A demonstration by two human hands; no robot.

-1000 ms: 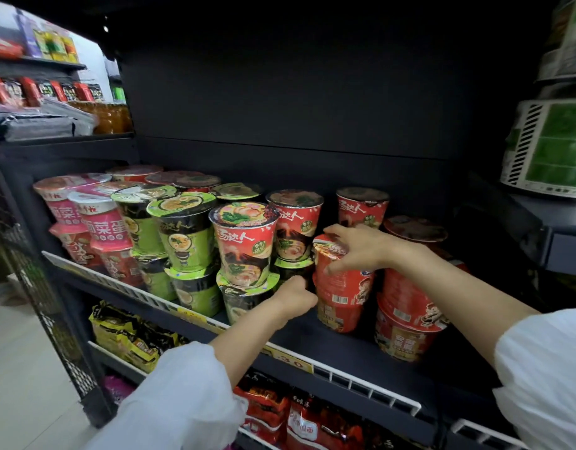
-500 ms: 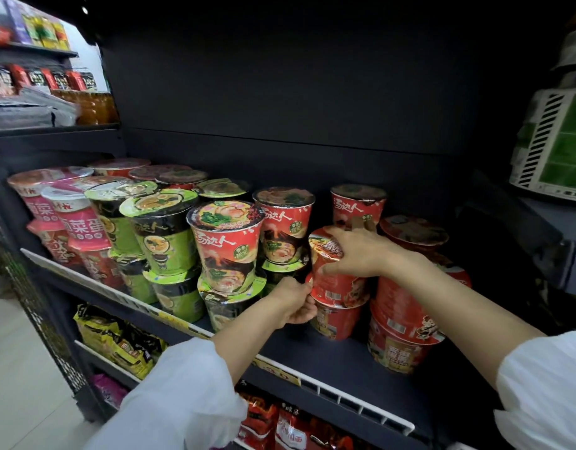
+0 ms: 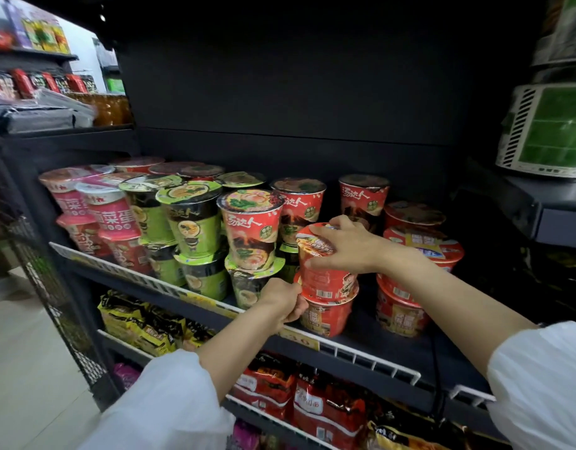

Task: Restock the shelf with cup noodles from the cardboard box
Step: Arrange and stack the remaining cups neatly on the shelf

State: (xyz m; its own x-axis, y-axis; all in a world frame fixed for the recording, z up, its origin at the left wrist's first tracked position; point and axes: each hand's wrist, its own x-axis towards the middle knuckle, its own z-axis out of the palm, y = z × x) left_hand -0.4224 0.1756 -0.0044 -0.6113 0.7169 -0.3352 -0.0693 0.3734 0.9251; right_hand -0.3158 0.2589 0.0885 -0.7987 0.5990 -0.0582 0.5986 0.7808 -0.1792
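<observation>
A red cup noodle (image 3: 325,277) sits tilted on top of a second red cup (image 3: 327,315) on the dark shelf (image 3: 387,349). My right hand (image 3: 345,245) grips the top cup over its lid and side. My left hand (image 3: 285,300) is curled against the left side of the lower cup, at the seam between the two. Stacked cups fill the shelf to the left: red ones (image 3: 250,228), green ones (image 3: 195,222) and pink ones (image 3: 108,212). Another stack of red cups (image 3: 410,274) stands to the right. The cardboard box is out of view.
A white wire price rail (image 3: 351,350) runs along the shelf's front edge. Below it are yellow packets (image 3: 143,323) and red noodle packets (image 3: 315,404). A green-and-white carton (image 3: 552,131) sits on a shelf at right. Tiled floor (image 3: 23,368) lies at left.
My right hand has pulled the top red cup forward and tilted it on the lower cup. My left hand has shifted right, up against the stack. The camera has also moved.
</observation>
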